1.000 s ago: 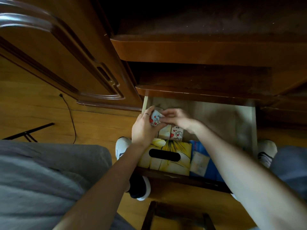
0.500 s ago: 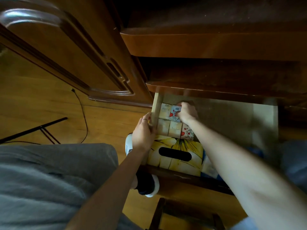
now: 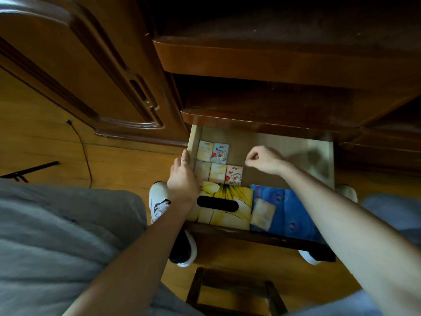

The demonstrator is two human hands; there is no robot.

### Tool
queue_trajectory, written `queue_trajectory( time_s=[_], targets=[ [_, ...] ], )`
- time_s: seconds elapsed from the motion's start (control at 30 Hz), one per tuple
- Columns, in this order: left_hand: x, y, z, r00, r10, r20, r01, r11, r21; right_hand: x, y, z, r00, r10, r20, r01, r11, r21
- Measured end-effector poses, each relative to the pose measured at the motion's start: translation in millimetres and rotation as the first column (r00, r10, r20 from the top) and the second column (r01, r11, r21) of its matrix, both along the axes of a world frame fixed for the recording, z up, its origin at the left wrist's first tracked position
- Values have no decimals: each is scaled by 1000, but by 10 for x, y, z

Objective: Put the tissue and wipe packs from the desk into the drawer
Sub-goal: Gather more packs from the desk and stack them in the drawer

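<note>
The open drawer (image 3: 328,160) holds several small tissue packs (image 3: 219,153) laid in two rows in its back left corner. In front of them lies a yellow tissue box (image 3: 230,193) with a black slot. A blue wipe pack (image 3: 293,213) fills the front right, with one small pale pack (image 3: 263,212) on top of it. My left hand (image 3: 182,179) rests on the drawer's left wall, fingers straight. My right hand (image 3: 264,159) hovers over the drawer's bare middle, fingers curled, holding nothing.
A closed drawer front (image 3: 262,62) overhangs the open drawer from above. A carved cabinet door (image 3: 79,65) stands to the left. On the wooden floor lies a black cable (image 3: 82,144). A dark wooden stool (image 3: 234,293) sits below, between my white shoes (image 3: 159,199).
A second ago both hands held a small pack over the drawer's left corner. My right hand set it in the back row, let go and drew back to the right.
</note>
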State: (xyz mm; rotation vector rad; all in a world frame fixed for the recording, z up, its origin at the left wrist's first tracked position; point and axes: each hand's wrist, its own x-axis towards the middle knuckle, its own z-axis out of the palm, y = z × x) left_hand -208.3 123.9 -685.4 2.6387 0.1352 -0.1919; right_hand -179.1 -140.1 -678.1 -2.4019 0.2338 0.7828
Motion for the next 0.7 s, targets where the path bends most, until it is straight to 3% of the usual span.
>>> queue_trajectory(
  time_s=[0.1, 0.2, 0.37, 0.53, 0.63, 0.7],
  targets=[
    [-7, -33, -28, 1000, 24, 4, -24, 999, -21, -275, -114, 236, 972, 147, -183, -127, 985, 120],
    [-23, -58, -43, 999, 29, 25, -29, 999, -24, -522, -61, 329, 885, 312, -347, -262, 948, 182],
    [-19, -70, -51, 998, 66, 15, -65, 995, -70, -714, -1, 296, 823, 423, -380, -421, 902, 93],
    [-84, -126, 7, 996, 31, 80, -28, 999, -30, -537, -224, 364, 884, 334, -329, -286, 940, 185],
    [-93, -220, 74, 945, -128, 302, 127, 992, 21, -313, -281, 385, 981, 57, -184, 3, 952, 307],
    [-7, -338, 129, 926, -283, 250, 296, 955, -15, -175, -186, 327, 996, -79, -46, 90, 929, 358]
  ],
)
